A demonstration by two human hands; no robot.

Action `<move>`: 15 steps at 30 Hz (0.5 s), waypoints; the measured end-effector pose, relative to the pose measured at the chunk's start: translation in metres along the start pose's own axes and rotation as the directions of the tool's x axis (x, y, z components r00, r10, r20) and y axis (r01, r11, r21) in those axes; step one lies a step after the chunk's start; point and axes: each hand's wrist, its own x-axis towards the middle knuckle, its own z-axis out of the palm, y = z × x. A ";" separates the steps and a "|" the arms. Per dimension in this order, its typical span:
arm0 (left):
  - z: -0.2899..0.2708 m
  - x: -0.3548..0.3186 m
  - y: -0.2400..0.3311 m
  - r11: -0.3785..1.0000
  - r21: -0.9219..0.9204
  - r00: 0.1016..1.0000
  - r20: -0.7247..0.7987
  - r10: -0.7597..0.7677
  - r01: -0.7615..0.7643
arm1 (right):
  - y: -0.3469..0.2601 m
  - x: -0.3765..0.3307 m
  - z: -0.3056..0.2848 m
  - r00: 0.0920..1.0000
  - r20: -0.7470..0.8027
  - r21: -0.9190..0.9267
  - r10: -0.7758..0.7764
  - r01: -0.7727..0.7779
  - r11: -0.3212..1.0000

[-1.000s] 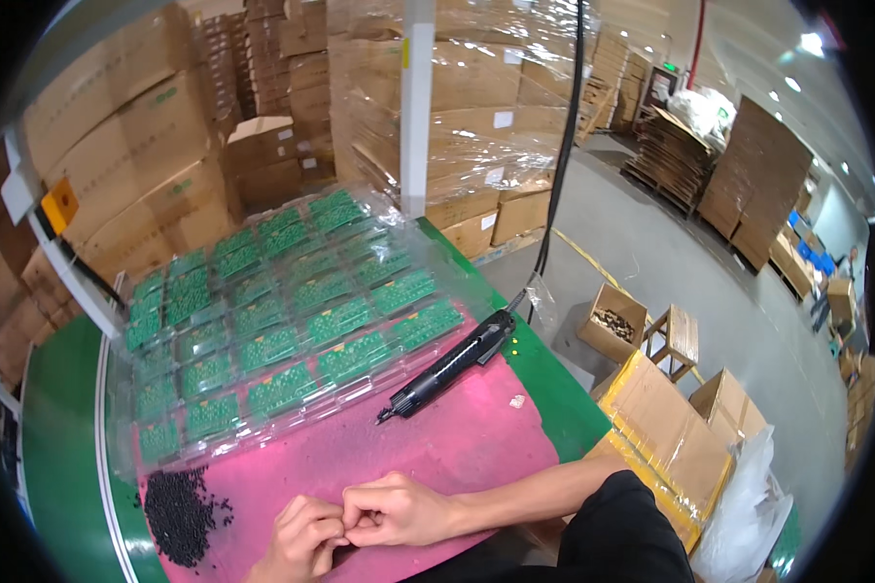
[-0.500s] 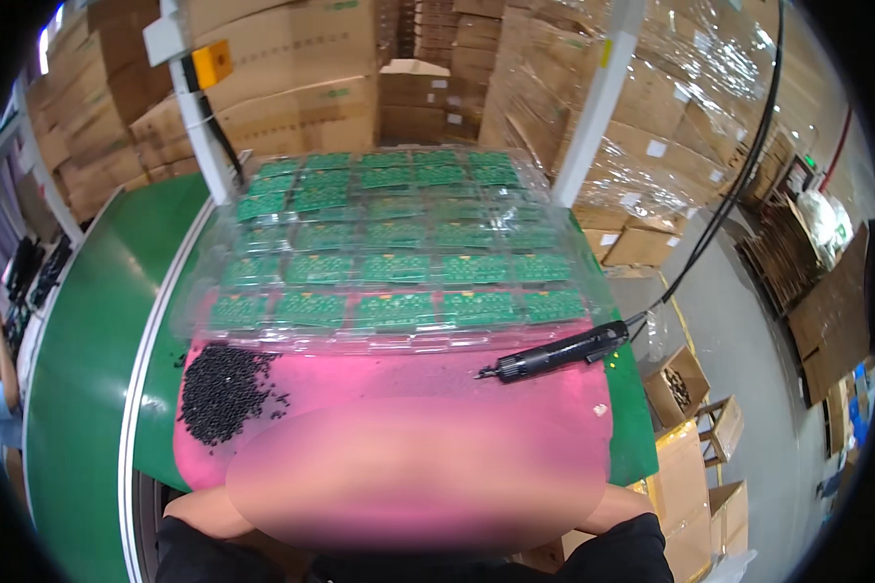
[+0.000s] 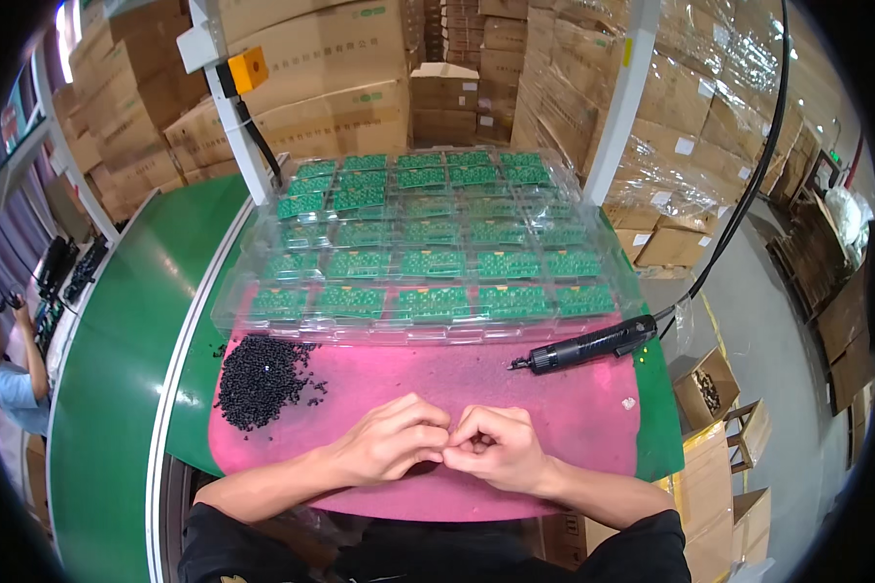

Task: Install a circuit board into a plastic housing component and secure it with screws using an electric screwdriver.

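Above the near part of a pink mat (image 3: 399,379), my left hand (image 3: 395,443) and my right hand (image 3: 501,451) meet at the fingertips. Both have curled, closed fingers. Whatever is pinched between them, if anything, is too small or hidden to make out. To the left of my left hand lies a heap of small black pieces (image 3: 260,381), some scattered at its edge. Beyond my right hand rests a black electric screwdriver (image 3: 593,344), its tip pointing left and its cord running off to the upper right.
Clear plastic trays (image 3: 428,330) holding rows of green circuit boards (image 3: 432,264) stand behind the mat. A green conveyor belt (image 3: 117,340) runs along the left, with another person (image 3: 19,389) past it. Cardboard boxes (image 3: 321,126) are stacked behind; an open box (image 3: 705,391) stands right.
A blur covered the hand area before; now both hands show, fingertips together. The whole scene has shifted slightly right in the picture. Screwdriver, heap and trays keep their places on the table.
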 end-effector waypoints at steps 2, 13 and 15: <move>0.001 0.001 0.000 1.000 -0.005 1.000 0.000 -0.016 0.016 | 0.002 -0.001 -0.001 1.000 -0.003 -0.023 -0.011 0.011 1.000; 0.001 0.003 0.002 0.998 0.044 0.999 -0.020 0.035 -0.034 | 0.004 -0.002 0.000 0.998 0.023 -0.033 -0.055 0.056 0.998; 0.001 0.003 0.002 0.997 0.050 0.997 -0.040 0.061 -0.059 | 0.003 0.000 0.000 0.996 0.012 -0.055 -0.085 0.085 0.995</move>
